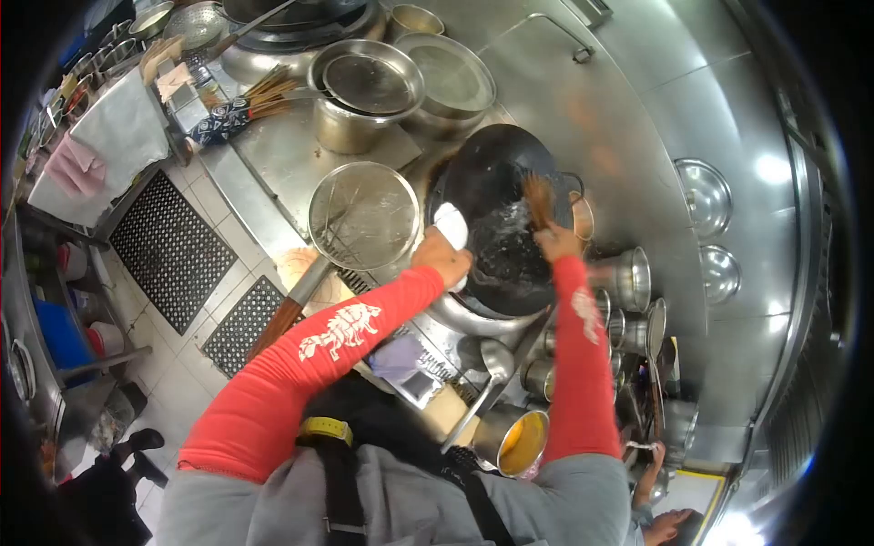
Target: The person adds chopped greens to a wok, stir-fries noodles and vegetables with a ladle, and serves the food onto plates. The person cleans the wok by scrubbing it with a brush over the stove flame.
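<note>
My left hand [441,258] is closed on a folded white cloth [452,226] at the near left rim of a large black wok [499,155]. Wet, whitish foam or water shows on the wok's inner surface. In my right hand [558,242] is a bamboo wok brush [537,193], its splayed bristles over the inside of the wok. Whether the bristles touch the metal, I cannot tell. Left of the wok lies a round mesh strainer [364,216] with a wooden handle [276,329].
Behind stand a steel pot with a strainer [355,127] and a wide pan [451,77]. Nearer me are a ladle [496,361] and a pot of orange-yellow liquid [523,444]. Steel containers [628,278] line the right. Another person's arm [648,478] shows lower right.
</note>
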Motion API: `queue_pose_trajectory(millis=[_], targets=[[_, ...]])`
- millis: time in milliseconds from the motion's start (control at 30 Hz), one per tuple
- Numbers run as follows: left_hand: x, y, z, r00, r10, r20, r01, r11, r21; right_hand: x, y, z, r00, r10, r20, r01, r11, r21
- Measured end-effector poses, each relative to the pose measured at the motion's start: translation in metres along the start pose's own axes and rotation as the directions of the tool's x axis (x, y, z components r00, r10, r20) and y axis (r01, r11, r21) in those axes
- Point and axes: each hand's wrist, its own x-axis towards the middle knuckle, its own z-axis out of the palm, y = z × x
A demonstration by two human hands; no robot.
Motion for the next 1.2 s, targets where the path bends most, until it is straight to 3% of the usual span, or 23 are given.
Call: queue_pose_trajectory(millis=[33, 100, 167, 233, 300, 333, 367, 400, 467, 500, 533, 567, 600, 733, 767, 800, 867, 900, 933, 1067, 1100, 1133, 1200], targets=[[0.000, -0.001, 0.000, 1.000, -0.007, 0.006, 0.007, 1.000, 0.011, -0.005, -0.031, 0.026, 0.992, -0.086, -0.088, 0.096, 0.988, 0.123], [0.003, -0.002, -0.001, 0.999, -0.008, 0.033, 0.007, 0.999, 0.053, -0.040, -0.116, 0.028, 0.988, 0.152, 0.025, -0.151, 0.988, -0.044], [0.005, -0.007, 0.004, 0.998, 0.058, 0.012, -0.058, 0.998, 0.033, -0.101, -0.161, -0.013, 0.992, -0.032, 0.122, 0.029, 0.999, 0.032], [0.013, -0.019, 0.009, 0.991, 0.135, -0.018, -0.134, 0.991, 0.024, -0.135, -0.136, -0.042, 0.949, -0.179, 0.260, 0.154, 0.981, 0.115], [0.020, -0.029, 0.017, 0.987, 0.150, -0.054, -0.149, 0.989, 0.022, -0.127, -0.090, -0.066, 0.899, -0.080, 0.431, 0.183, 0.962, -0.203], [0.024, -0.032, 0.022, 0.989, 0.123, -0.081, -0.122, 0.992, 0.016, -0.095, -0.051, -0.065, 0.793, 0.021, 0.609, 0.157, 0.959, -0.237], [0.023, -0.018, 0.010, 0.999, 0.025, 0.025, -0.027, 0.996, 0.082, -0.069, -0.031, -0.051, 0.889, 0.034, 0.457, 0.115, 0.948, -0.296], [0.033, -0.028, 0.005, 0.982, 0.142, 0.122, -0.155, 0.983, 0.098, -0.042, -0.011, -0.038, 0.958, 0.047, 0.284, 0.054, 0.939, -0.339], [0.032, -0.027, -0.001, 0.975, 0.164, 0.148, -0.156, 0.986, -0.064, -0.007, -0.012, -0.014, 0.994, 0.106, -0.005, -0.104, 0.958, -0.266], [0.041, -0.038, 0.003, 0.970, 0.209, 0.123, -0.200, 0.976, -0.083, -0.004, -0.022, 0.011, 0.991, 0.120, 0.065, -0.103, 0.969, -0.226], [0.024, -0.013, -0.005, 0.980, 0.094, 0.176, -0.052, 0.972, -0.230, -0.019, -0.052, 0.024, 0.972, 0.217, 0.086, -0.203, 0.968, -0.151], [0.027, -0.019, 0.000, 0.978, 0.186, 0.096, -0.143, 0.929, -0.341, -0.043, -0.081, 0.022, 0.972, 0.203, 0.118, -0.189, 0.974, -0.124], [0.023, -0.013, -0.002, 0.980, 0.145, 0.138, -0.089, 0.932, -0.351, -0.071, -0.102, 0.008, 0.975, 0.176, 0.139, -0.166, 0.983, -0.077], [0.026, -0.012, -0.005, 0.982, 0.072, 0.175, 0.011, 0.902, -0.432, -0.107, -0.068, -0.054, 0.922, 0.106, 0.373, -0.019, 0.973, -0.232], [0.024, -0.016, -0.008, 0.981, 0.038, 0.188, 0.042, 0.913, -0.407, -0.089, -0.043, -0.051, 0.948, 0.099, 0.303, -0.024, 0.970, -0.240], [0.026, -0.015, -0.008, 0.981, 0.023, 0.191, 0.054, 0.918, -0.393, -0.053, -0.021, -0.035, 0.952, 0.243, 0.186, -0.191, 0.946, -0.260], [0.028, -0.008, -0.007, 0.973, -0.003, 0.232, 0.104, 0.900, -0.423, 0.005, -0.030, -0.014, 0.943, 0.332, -0.008, -0.332, 0.943, 0.012], [0.028, -0.009, -0.005, 0.973, 0.000, 0.231, 0.102, 0.898, -0.429, 0.024, -0.041, 0.005, 0.960, 0.281, -0.021, -0.274, 0.949, 0.157], [0.030, -0.011, -0.004, 0.974, 0.005, 0.226, 0.097, 0.893, -0.439, 0.027, -0.065, 0.022, 0.929, 0.365, -0.059, -0.328, 0.889, 0.320], [0.029, -0.014, -0.007, 0.976, 0.034, 0.216, 0.065, 0.897, -0.436, -0.058, -0.133, 0.011, 0.998, -0.030, -0.059, 0.050, 0.929, 0.367], [0.027, -0.012, -0.006, 0.975, 0.036, 0.218, 0.063, 0.900, -0.431, -0.090, -0.128, 0.017, 0.975, -0.126, -0.181, 0.187, 0.908, 0.374], [0.026, -0.011, -0.006, 0.977, 0.031, 0.212, 0.066, 0.898, -0.436, -0.111, -0.113, 0.014, 0.972, -0.230, -0.053, 0.230, 0.876, 0.423], [0.035, -0.024, -0.002, 0.981, 0.091, 0.173, -0.009, 0.906, -0.424, -0.139, -0.082, -0.024, 0.960, -0.207, 0.191, 0.179, 0.972, 0.154]])
